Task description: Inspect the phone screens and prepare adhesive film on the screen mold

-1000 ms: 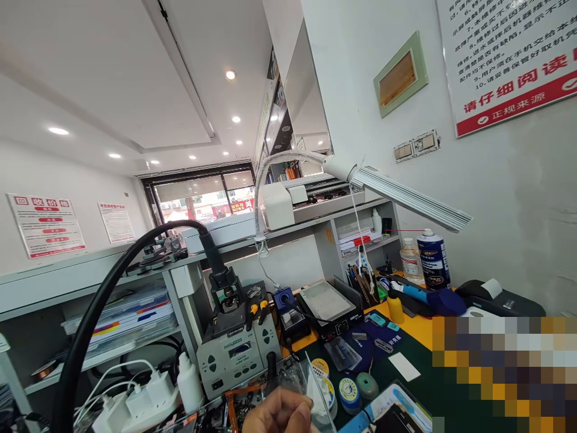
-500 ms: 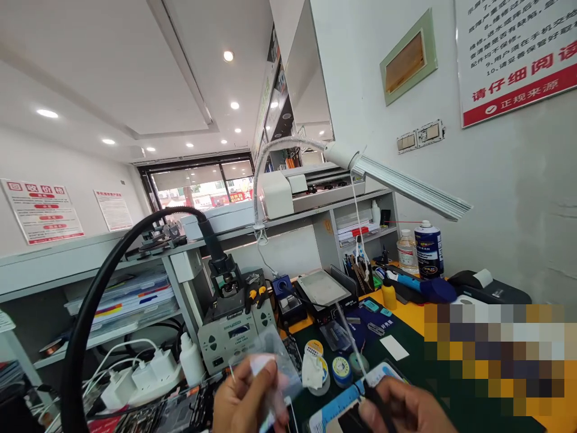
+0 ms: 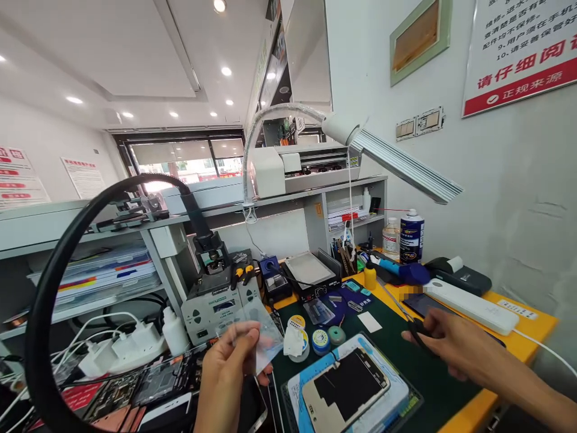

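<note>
My left hand (image 3: 232, 367) is closed in a pinch on a clear plastic sheet (image 3: 265, 334), left of the open phone part (image 3: 349, 385). That part, black and pale, lies on a blue and white pad (image 3: 293, 391) on the dark green mat (image 3: 451, 391). Off to the right, my right hand (image 3: 439, 337) grips black-handled scissors (image 3: 421, 337) above the mat, their long blades pointing up and left. Small round tins (image 3: 320, 341) and a white card (image 3: 370, 322) stand or lie between the hands.
A black curved arm (image 3: 40, 300) rises at the left. A grey soldering station (image 3: 220, 310) and white bottle (image 3: 174, 332) stand behind my left hand. Phone boards (image 3: 119, 391) lie at lower left. A white power strip (image 3: 473, 307) and spray can (image 3: 412, 237) are at right.
My right hand has moved right with the scissors, away from the pad, uncovering the phone part. My left hand still holds the plastic. The view has tilted down and shifted right.
</note>
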`<control>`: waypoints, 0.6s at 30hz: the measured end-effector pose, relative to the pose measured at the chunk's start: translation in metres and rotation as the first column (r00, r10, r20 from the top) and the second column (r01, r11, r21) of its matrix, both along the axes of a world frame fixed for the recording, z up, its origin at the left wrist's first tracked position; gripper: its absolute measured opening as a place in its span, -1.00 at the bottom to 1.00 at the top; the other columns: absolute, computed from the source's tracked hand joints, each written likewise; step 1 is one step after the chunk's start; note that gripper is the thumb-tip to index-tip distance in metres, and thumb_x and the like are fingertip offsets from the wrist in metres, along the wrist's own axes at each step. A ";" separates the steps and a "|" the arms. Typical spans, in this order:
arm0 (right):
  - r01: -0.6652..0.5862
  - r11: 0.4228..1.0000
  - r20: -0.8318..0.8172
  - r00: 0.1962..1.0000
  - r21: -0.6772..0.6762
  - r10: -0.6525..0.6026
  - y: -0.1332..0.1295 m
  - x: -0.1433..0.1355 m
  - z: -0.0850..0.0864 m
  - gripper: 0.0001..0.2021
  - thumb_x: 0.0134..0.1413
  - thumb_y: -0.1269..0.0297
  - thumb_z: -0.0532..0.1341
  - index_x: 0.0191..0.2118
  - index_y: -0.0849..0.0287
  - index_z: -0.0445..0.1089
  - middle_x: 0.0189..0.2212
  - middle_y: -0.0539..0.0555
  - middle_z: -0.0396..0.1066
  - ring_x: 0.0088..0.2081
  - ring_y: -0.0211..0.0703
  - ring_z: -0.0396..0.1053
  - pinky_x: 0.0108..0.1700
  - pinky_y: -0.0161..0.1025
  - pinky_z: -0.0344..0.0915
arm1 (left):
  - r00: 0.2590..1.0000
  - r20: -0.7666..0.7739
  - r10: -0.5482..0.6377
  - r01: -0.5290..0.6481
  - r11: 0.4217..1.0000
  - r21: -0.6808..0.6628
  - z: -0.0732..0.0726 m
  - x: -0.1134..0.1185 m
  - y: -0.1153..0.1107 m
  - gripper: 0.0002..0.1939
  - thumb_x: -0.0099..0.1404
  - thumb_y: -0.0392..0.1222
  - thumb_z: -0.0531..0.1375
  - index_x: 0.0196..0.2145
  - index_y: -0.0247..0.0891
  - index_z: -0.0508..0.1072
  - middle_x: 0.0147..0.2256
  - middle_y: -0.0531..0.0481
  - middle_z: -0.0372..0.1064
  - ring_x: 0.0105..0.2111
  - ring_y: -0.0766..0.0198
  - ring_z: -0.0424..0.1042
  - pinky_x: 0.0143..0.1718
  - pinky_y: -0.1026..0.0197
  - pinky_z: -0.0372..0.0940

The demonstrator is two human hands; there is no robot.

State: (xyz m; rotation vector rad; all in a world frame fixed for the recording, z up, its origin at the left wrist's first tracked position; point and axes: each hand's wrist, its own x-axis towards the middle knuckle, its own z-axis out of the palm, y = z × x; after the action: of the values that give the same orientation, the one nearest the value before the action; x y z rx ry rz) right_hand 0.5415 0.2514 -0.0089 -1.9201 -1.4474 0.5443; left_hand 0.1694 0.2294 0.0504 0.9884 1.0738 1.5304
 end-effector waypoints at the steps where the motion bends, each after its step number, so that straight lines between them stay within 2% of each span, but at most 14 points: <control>1: 0.002 1.000 0.066 0.998 -0.028 0.000 0.003 0.004 0.000 -0.61 -0.04 -0.13 0.25 -0.45 0.07 0.16 -0.74 -0.05 0.26 -0.81 -0.15 0.23 -0.78 -0.29 0.03 | 1.000 -0.006 -0.005 0.005 1.000 -0.007 -0.002 -0.001 0.001 -0.71 0.10 -0.07 0.35 -0.30 -0.31 0.48 -0.54 0.05 0.47 -0.63 0.26 0.39 -0.68 0.28 0.27; 3: -0.015 0.997 0.200 0.979 -0.073 0.030 0.009 0.007 0.001 -0.64 0.01 -0.08 0.22 -0.44 0.08 0.15 -0.73 -0.02 0.29 -0.81 -0.11 0.25 -0.77 -0.27 0.02 | 1.000 -0.013 -0.012 0.012 1.000 -0.021 -0.004 -0.003 0.003 -0.70 0.10 -0.04 0.36 -0.29 -0.30 0.49 -0.56 0.08 0.45 -0.63 0.24 0.40 -0.67 0.28 0.27; 5: -0.045 0.996 0.326 0.943 -0.076 0.068 0.016 0.007 0.004 -0.68 0.05 -0.01 0.23 -0.43 0.11 0.19 -0.64 0.03 0.36 -0.71 -0.10 0.33 -0.69 -0.25 0.11 | 1.000 -0.016 -0.013 0.013 1.000 -0.015 -0.005 -0.004 0.005 -0.67 0.12 -0.01 0.34 -0.26 -0.32 0.51 -0.52 0.05 0.48 -0.61 0.23 0.42 -0.66 0.27 0.29; 9: -0.089 0.991 0.517 0.846 -0.100 0.128 0.035 0.002 0.014 -0.72 0.13 0.07 0.26 -0.32 0.22 0.35 -0.41 0.04 0.43 -0.37 -0.14 0.42 -0.31 -0.17 0.34 | 1.000 -0.020 -0.010 0.010 1.000 0.004 -0.002 -0.003 0.008 -0.55 0.12 0.05 0.31 -0.21 -0.42 0.54 -0.43 -0.11 0.56 -0.57 0.17 0.44 -0.64 0.21 0.35; 12: -0.103 0.985 0.578 0.799 -0.139 0.166 0.049 -0.006 0.021 -0.74 0.21 0.11 0.24 -0.18 0.24 0.41 -0.22 0.07 0.45 -0.20 -0.10 0.43 -0.12 -0.06 0.37 | 1.000 -0.014 -0.012 0.012 1.000 -0.004 -0.003 -0.002 0.010 -0.48 0.06 0.09 0.34 -0.22 -0.46 0.56 -0.43 -0.16 0.56 -0.57 0.13 0.45 -0.65 0.18 0.37; 18: -0.185 0.962 0.568 0.778 -0.201 0.268 0.068 -0.030 0.027 -0.73 0.24 0.18 0.22 -0.03 0.23 0.38 -0.07 0.12 0.42 -0.10 -0.04 0.43 -0.07 0.01 0.39 | 1.000 -0.022 -0.011 0.010 1.000 -0.022 -0.004 0.002 0.011 -0.45 -0.07 0.10 0.43 -0.25 -0.41 0.61 -0.51 -0.04 0.49 -0.56 0.19 0.40 -0.64 0.20 0.38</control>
State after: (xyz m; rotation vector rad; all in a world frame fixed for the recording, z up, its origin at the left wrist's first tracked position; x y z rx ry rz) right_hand 0.5120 0.3193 0.0183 -2.1453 -2.1073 0.1353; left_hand 0.1713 0.2403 0.0462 0.9960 1.0973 1.4993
